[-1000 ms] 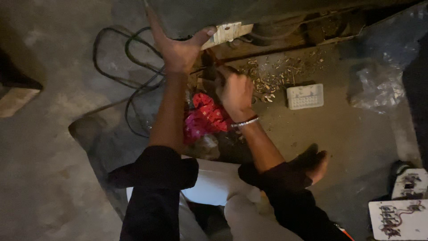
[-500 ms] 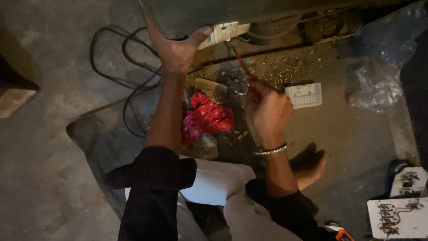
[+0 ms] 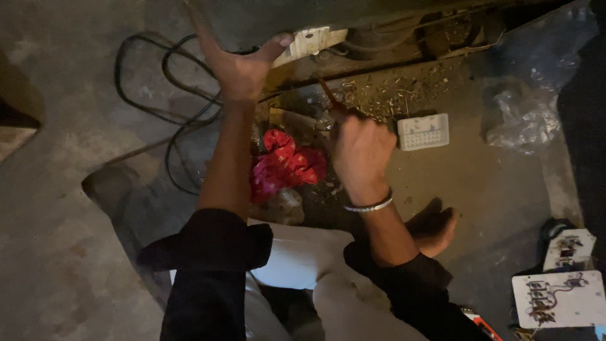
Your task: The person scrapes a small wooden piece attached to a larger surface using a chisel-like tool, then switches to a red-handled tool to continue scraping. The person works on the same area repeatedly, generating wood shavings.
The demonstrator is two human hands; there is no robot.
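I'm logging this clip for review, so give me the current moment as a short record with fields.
left hand: raised, fingers spread, thumb on a pale plate
right hand: fisted around a thin reddish-handled tool
wrist: metal bangle
between arms: crumpled red bag
floor: black cable looped at left, white ribbed block at right
surface: dusty concrete with debris
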